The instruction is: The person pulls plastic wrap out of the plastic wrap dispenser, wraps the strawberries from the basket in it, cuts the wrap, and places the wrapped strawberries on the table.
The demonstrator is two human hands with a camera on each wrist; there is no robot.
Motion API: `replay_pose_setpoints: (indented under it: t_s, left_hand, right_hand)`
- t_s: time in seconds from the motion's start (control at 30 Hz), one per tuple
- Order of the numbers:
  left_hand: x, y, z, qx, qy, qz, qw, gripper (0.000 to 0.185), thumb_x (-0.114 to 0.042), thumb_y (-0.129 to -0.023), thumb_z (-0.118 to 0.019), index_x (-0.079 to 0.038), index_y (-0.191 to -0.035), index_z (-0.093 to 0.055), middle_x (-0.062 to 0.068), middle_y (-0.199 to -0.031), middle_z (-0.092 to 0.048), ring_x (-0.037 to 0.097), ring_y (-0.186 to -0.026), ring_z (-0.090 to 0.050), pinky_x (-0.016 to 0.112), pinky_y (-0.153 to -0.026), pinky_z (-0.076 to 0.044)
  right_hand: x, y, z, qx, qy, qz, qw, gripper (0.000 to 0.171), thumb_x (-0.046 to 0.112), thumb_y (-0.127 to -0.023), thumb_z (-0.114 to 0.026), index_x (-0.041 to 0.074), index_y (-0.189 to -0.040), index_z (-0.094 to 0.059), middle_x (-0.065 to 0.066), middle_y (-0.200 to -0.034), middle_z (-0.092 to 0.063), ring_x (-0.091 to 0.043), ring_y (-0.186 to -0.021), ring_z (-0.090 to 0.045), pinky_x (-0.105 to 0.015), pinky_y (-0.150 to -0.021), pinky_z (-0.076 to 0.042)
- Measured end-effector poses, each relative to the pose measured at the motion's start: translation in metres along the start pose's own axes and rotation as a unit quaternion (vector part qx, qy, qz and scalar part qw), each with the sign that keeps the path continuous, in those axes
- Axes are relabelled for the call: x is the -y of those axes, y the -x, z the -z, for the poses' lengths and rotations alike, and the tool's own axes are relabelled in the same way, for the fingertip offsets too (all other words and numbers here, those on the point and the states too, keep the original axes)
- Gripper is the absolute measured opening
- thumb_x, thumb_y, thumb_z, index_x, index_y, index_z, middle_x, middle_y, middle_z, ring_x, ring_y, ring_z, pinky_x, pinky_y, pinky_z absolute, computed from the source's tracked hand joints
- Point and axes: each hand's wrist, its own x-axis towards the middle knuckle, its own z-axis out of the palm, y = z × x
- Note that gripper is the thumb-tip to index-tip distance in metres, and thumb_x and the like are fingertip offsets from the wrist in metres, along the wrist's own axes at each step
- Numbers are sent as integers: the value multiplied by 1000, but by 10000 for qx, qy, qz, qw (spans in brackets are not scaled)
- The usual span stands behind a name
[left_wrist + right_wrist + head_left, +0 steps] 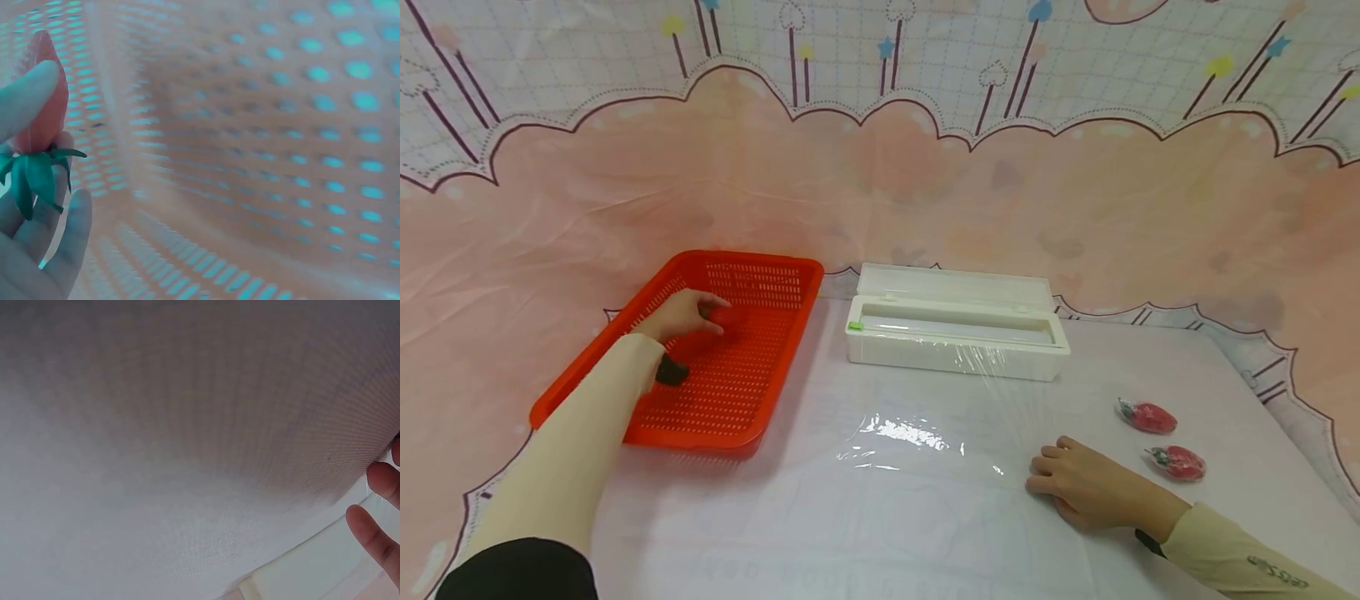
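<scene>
Your left arm stretches forward and to the left, its left hand [681, 314] curled with fingers [28, 94] pinching. Your right hand [1078, 483] lies palm down, fingers loosely bent, forearm angled inward.

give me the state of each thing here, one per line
left hand: inside the red basket, pinching a strawberry
strawberry: held in the fingers, leaves pointing down
red basket: on the table, upright
wrap dispenser: lid open, film drawn out
cling film: sheet spread flat on the table
right hand: resting on the table at the film's edge, fingers loosely curled
two wrapped strawberries: lying on the table, apart from the right hand
</scene>
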Motion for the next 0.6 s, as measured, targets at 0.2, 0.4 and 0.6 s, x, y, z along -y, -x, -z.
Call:
replay_pose_setpoints:
  t_s: [0.2,0.4,0.6]
  left_hand:
    - [-25,7,14,-314,232,-135,9991,48,-17,-85,-68,0,-128,-55,22,-116,-56,26,-87,-44,26,-69,-40]
    - [-49,12,19,-620,273,-377,9970,48,-19,-84,-70,-5,-127,-57,18,-113,-58,25,-85,-45,26,-66,-41]
    - [-78,23,12,-559,522,-566,9955,50,-23,-82,-72,-7,-127,-57,17,-113,-61,24,-89,-51,26,-72,-46]
  right_hand:
    - [0,0,-1,91,5,-33,10000,24,20,-78,-71,27,-97,-59,10,-89,-59,-10,-83,-54,-39,-76,-51]
    - [-1,0,-1,84,41,-28,10000,24,20,-77,-72,27,-97,-59,10,-88,-59,-9,-83,-54,-39,-76,-51]
    - [0,0,0,112,63,-38,9999,23,21,-78,-71,27,-96,-58,10,-87,-58,-9,-81,-53,-38,-75,-50]
